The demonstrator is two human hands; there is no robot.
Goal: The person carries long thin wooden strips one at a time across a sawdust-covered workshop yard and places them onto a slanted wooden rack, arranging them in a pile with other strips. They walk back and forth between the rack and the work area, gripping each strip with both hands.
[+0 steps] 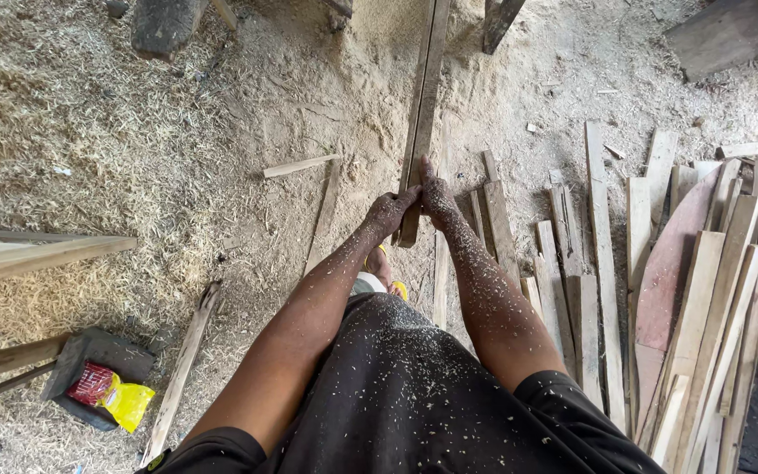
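Nearest the camera, a black shirt flecked with sawdust fills the bottom of the view, and both bare arms reach out from it, nearly straight, drawing together at the middle of the scene. Left hand is wrapped round the near end of a long plank, thumb pointing up against the wood. Right hand presses on the same end from the right, fingers stretched along its edge rather than curled; how firmly it holds cannot be told. That plank stands on edge and runs far away up the frame, its far end cut off at the top. Both forearms are dusted with shavings. Below the left wrist a foot in a yellow sandal peeks out, mostly hidden by the shirt. Loose boards lie stacked at right, cut off by the frame. Near left, a dark block holds a red and yellow packet.
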